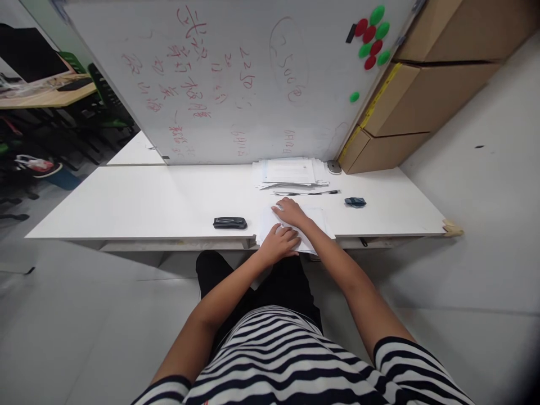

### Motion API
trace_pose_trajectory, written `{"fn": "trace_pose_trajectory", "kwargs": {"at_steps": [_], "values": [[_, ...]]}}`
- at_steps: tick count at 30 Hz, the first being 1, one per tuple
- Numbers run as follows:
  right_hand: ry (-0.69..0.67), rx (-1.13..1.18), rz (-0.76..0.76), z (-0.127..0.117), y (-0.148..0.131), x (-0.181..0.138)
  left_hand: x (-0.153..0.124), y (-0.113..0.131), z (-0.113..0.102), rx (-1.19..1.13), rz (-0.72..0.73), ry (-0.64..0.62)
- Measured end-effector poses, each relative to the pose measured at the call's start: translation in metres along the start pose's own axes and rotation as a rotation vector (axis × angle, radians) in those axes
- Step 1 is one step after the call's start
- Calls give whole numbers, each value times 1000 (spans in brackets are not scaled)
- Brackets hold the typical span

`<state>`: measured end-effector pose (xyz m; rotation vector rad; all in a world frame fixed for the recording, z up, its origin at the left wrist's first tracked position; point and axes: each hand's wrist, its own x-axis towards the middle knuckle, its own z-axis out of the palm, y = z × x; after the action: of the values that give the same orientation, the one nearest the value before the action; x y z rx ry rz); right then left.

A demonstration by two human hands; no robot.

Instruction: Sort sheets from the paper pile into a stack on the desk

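The whiteboard (265, 84) bears red handwriting (194, 93): a circled "2500" (289, 62), another number ending in "250" (247, 73), a small "20" (228, 58), and partly legible Chinese characters (192, 28).

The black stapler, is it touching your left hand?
Apart: the head view shows white desk between the black stapler and the left hand.

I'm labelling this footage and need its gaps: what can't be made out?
Head view, all:
Near papers: partly covered by the left hand and right hand.
Far paper stack: print too small to read.
Dark object, right: too small to identify.
Top box: cut off by picture's upper edge.
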<state>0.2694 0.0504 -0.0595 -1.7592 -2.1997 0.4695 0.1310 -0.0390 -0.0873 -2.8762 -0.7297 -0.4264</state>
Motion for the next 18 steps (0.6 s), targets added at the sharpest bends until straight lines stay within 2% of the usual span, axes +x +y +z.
{"fn": "trace_pose_trajectory", "kwargs": {"at_steps": [4,8,13,15,18], "values": [[-24,-52,-30,-3,-1,-3,2,0,-1,-16,-29,4],[-28,-82,-71,-13,7,2,0,10,-10,-31,-48,-26],[142,-186,-18,-31,35,35,-25,24,-25,-44,-63,44],[164,-284,20,-34,49,50,-41,14,-30,-31,-156,94],[82,-364,69,-34,69,64,-66,-27,-39,-3,-448,184]]}}
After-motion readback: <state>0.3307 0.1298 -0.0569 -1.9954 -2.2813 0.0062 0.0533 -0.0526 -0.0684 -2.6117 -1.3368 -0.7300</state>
